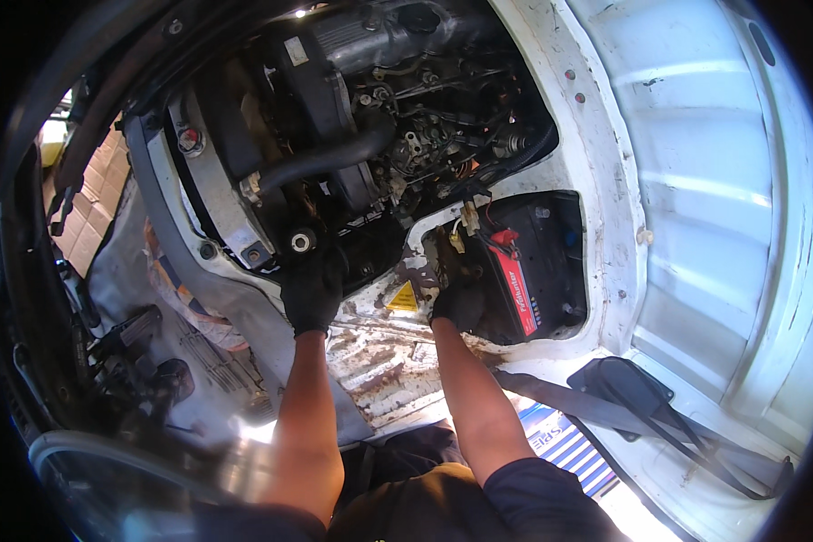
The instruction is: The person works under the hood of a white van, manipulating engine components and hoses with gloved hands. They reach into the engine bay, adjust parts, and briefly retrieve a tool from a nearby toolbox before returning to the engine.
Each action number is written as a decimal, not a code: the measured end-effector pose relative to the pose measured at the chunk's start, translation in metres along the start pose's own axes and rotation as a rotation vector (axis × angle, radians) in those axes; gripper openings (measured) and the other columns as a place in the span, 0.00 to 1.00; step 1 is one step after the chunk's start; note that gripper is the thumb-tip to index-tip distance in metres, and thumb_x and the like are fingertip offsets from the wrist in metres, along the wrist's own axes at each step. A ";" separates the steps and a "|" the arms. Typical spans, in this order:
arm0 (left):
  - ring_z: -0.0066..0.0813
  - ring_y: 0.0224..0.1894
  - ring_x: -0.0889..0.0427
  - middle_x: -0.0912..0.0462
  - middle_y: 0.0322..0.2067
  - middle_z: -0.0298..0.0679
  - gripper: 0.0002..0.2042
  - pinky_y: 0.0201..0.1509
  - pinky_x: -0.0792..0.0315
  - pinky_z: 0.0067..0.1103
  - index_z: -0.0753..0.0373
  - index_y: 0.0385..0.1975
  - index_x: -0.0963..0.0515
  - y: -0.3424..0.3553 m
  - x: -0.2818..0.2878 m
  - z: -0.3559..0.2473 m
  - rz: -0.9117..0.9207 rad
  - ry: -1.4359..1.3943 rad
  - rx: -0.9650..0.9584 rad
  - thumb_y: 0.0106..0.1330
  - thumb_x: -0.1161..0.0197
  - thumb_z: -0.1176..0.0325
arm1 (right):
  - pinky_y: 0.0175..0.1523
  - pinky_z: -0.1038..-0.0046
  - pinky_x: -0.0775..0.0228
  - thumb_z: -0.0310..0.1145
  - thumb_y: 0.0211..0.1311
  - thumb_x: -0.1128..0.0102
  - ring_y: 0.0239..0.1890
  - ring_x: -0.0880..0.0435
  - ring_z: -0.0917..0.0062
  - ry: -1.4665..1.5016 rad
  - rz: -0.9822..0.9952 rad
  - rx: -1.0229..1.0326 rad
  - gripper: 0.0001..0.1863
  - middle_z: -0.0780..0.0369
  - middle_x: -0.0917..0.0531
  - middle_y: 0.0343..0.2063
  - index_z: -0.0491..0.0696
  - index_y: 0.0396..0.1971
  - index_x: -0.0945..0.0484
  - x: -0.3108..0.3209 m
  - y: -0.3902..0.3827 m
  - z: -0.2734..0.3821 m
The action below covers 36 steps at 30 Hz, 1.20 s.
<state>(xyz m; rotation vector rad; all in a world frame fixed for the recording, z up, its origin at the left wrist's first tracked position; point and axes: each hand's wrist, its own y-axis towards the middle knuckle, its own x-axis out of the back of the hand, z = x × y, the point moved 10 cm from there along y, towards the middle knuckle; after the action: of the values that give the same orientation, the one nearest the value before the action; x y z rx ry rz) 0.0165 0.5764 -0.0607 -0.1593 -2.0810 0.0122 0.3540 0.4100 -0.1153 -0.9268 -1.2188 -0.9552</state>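
My left hand (311, 296), in a black glove, reaches over the near edge of the engine bay. Just beyond it is a dark round part with a bright metal ring (303, 240); whether the hand touches it cannot be made out. My right hand (459, 303), also gloved in black, dips into the battery recess beside the black battery (544, 271) with its red label. A red terminal cover (504, 238) and loose wire connectors (461, 237) lie just beyond that hand. Dark gloves and shadow hide the fingers of both hands.
The engine (425, 135) and a thick black hose (330, 163) fill the opening ahead. A scraped white metal panel (384, 361) with a yellow warning sticker (403, 296) lies between my arms. Pedals (167, 379) are at the left, a seat belt (569, 402) at the right.
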 end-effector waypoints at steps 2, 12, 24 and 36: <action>0.54 0.47 0.13 0.10 0.44 0.48 0.21 0.54 0.21 0.45 0.48 0.61 0.15 -0.001 0.001 0.003 -0.037 0.011 -0.016 0.68 0.32 0.59 | 0.46 0.46 0.20 0.53 0.81 0.55 0.43 0.09 0.49 -0.013 0.071 -0.048 0.29 0.46 0.10 0.40 0.44 0.42 0.11 0.002 -0.002 0.003; 0.52 0.46 0.13 0.10 0.44 0.47 0.22 0.55 0.23 0.44 0.45 0.62 0.15 -0.004 -0.004 0.010 -0.052 0.004 0.008 0.68 0.32 0.58 | 0.51 0.46 0.22 0.53 0.83 0.58 0.47 0.11 0.46 0.007 0.132 -0.035 0.30 0.44 0.10 0.45 0.43 0.47 0.12 0.016 -0.006 0.016; 0.52 0.43 0.12 0.10 0.42 0.47 0.22 0.50 0.21 0.43 0.43 0.64 0.15 -0.004 -0.003 0.010 -0.055 0.027 0.008 0.70 0.33 0.59 | 0.52 0.48 0.21 0.49 0.80 0.52 0.48 0.11 0.47 0.017 0.078 0.011 0.27 0.44 0.10 0.45 0.41 0.49 0.12 0.007 -0.003 0.009; 0.51 0.43 0.12 0.09 0.42 0.46 0.21 0.50 0.21 0.42 0.44 0.63 0.15 -0.005 -0.003 0.010 -0.086 -0.006 -0.007 0.70 0.32 0.59 | 0.50 0.47 0.21 0.53 0.82 0.54 0.46 0.11 0.45 0.034 0.002 0.030 0.30 0.44 0.10 0.44 0.42 0.48 0.12 0.016 -0.005 0.013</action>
<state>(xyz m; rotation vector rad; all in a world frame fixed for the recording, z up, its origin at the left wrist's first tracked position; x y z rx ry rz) 0.0082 0.5718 -0.0678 -0.0744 -2.0929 -0.0471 0.3463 0.4188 -0.0980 -0.8849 -1.2001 -0.9453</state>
